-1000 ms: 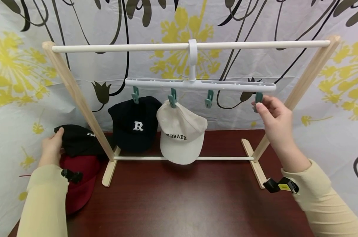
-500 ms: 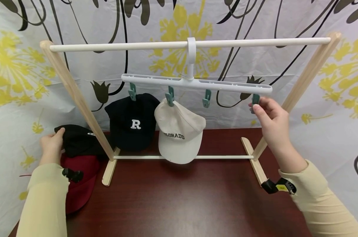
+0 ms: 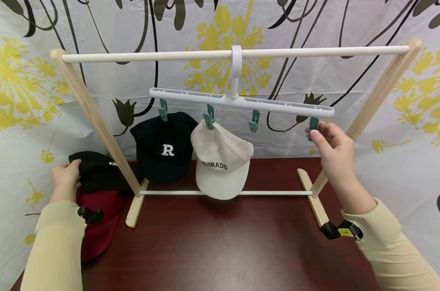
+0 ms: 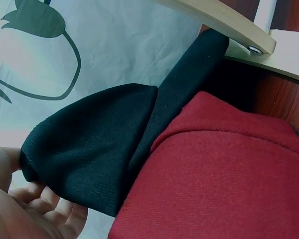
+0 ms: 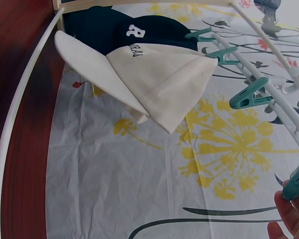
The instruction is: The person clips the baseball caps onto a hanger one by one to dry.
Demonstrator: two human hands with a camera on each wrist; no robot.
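Note:
At the left of the head view my left hand (image 3: 65,178) pinches the edge of a black cap (image 3: 97,171), which lies partly behind a rack post and over a red cap (image 3: 101,218). The left wrist view shows thumb and fingers at the rim of that black cloth. My right hand (image 3: 336,149) holds the rightmost green clip (image 3: 313,123) under a white hanger (image 3: 270,106). From the two left clips hang a dark cap with a white R (image 3: 165,157) and a cream cap reading COLORADO (image 3: 223,161). A third clip (image 3: 254,121) holds nothing.
The hanger hooks over the white top rod (image 3: 314,52) of a wooden rack. Its posts (image 3: 92,113) stand on flat feet (image 3: 136,212), joined by a low rod (image 3: 278,193). Beneath is a dark red-brown table (image 3: 220,242); a patterned cloth (image 3: 114,81) hangs behind.
The hanger has tilted, its right end now lower and its left end higher, with the right hand moving slightly left and down. The left hand stays at the black cap.

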